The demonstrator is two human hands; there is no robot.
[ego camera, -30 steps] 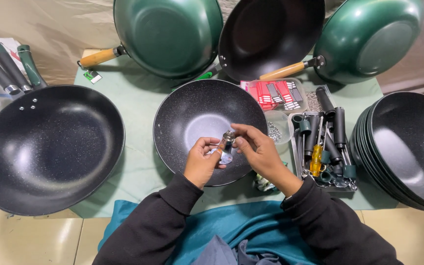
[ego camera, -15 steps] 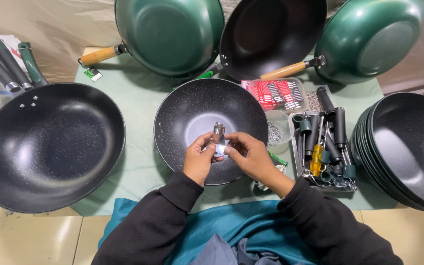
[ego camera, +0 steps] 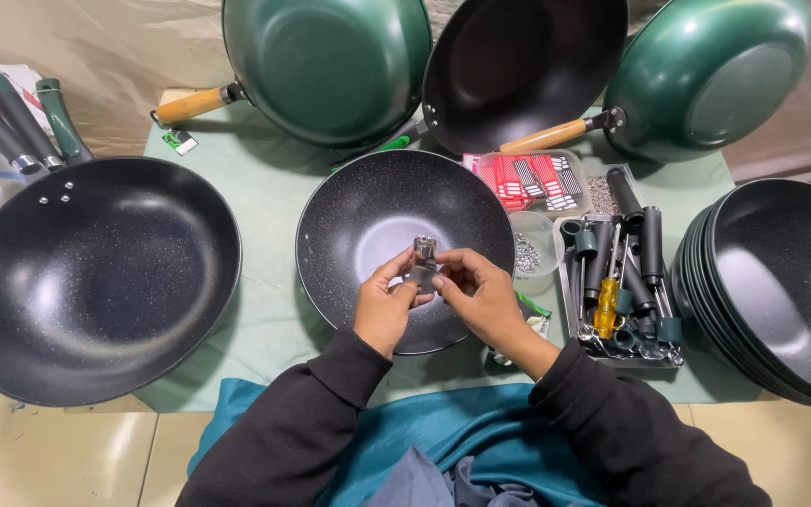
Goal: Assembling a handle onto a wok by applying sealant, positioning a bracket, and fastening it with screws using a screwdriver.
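A black speckled wok without a handle [ego camera: 368,216] lies on the green mat right in front of me. Over its near half, my left hand [ego camera: 385,305] and my right hand [ego camera: 477,293] meet and together hold a small shiny metal fitting [ego camera: 421,261], which stands upright between the fingertips. Both thumbs and forefingers pinch its lower part. My black sleeves reach in from the bottom edge.
A large black wok [ego camera: 96,277] with dark handles lies at the left. Two green woks [ego camera: 326,66] [ego camera: 706,70] with wooden handles and a black one [ego camera: 523,66] lean at the back. A tray of handles and tools [ego camera: 623,282], a screw cup [ego camera: 527,252] and stacked black woks [ego camera: 781,282] stand at the right.
The metal fitting has been turned from tilted to upright between my fingers, and both hands have shifted slightly toward me over the wok.
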